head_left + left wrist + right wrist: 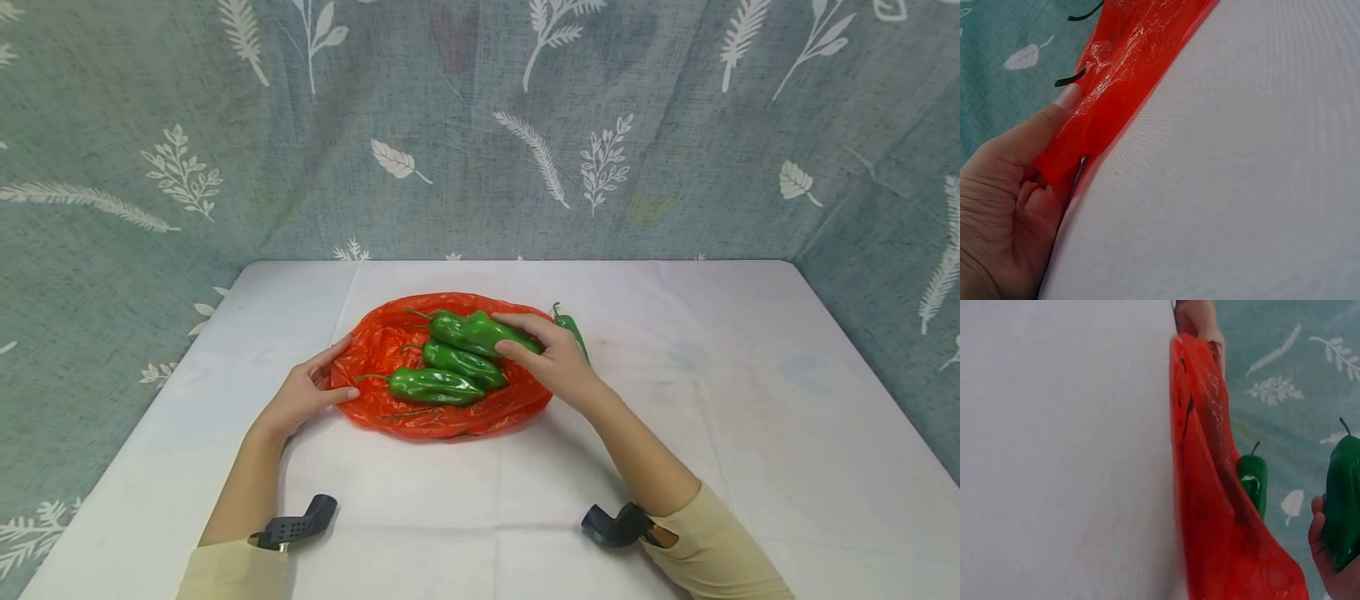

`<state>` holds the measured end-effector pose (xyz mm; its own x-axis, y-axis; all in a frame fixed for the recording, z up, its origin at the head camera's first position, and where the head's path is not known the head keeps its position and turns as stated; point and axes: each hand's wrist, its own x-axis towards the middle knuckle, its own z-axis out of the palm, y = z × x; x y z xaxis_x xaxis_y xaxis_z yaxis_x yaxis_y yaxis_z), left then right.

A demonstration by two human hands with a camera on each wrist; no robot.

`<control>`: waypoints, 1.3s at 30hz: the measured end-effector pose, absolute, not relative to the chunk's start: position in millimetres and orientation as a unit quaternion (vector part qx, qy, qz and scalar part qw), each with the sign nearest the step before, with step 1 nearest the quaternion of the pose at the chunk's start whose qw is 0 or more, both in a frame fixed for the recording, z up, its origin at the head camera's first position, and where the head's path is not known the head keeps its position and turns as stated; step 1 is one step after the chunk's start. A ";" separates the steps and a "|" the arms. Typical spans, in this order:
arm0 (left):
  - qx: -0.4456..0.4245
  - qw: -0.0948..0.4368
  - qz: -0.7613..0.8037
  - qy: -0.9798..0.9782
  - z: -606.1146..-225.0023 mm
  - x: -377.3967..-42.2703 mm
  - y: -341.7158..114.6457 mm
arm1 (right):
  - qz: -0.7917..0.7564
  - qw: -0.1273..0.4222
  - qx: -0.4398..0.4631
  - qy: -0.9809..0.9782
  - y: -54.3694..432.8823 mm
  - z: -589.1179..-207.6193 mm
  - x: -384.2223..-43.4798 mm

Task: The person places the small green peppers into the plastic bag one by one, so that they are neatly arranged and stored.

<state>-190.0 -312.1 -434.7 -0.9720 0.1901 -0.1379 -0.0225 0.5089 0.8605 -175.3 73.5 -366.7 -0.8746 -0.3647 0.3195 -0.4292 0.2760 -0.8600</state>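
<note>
A red plastic bag (360,358) lies spread on the table in the head view, with several long green peppers (435,387) in it. My left hand (303,396) pinches the bag's left rim, thumb inside and fingers at its outer side. In the left wrist view the thumb (1069,97) presses on the red plastic. My right hand (562,362) grips a green pepper (486,333) over the bag's right part. The right wrist view shows this pepper (1346,494) raised off the table, at the image's right edge.
Another green pepper (572,333) lies just beyond the bag's right edge, partly behind my right hand. A white cloth covers the table (750,433). Behind it hangs a grey-green leaf-patterned curtain (450,167).
</note>
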 end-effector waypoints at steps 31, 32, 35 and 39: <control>0.042 0.107 0.496 0.860 -431.3 -191.5 -311.2 | 0.433 0.080 0.311 -0.842 1.3 -383.4 -182.4; 0.042 0.107 0.496 0.861 -431.6 -191.1 -311.2 | 0.424 0.079 0.312 -0.847 -0.7 -385.1 -182.0; 0.043 0.107 0.495 0.861 -432.6 -189.7 -311.3 | 0.398 0.077 0.310 -0.860 -6.4 -389.6 -180.4; 0.045 0.107 0.496 0.861 -433.8 -188.9 -311.7 | 0.371 0.079 0.306 -0.873 -12.9 -393.1 -179.9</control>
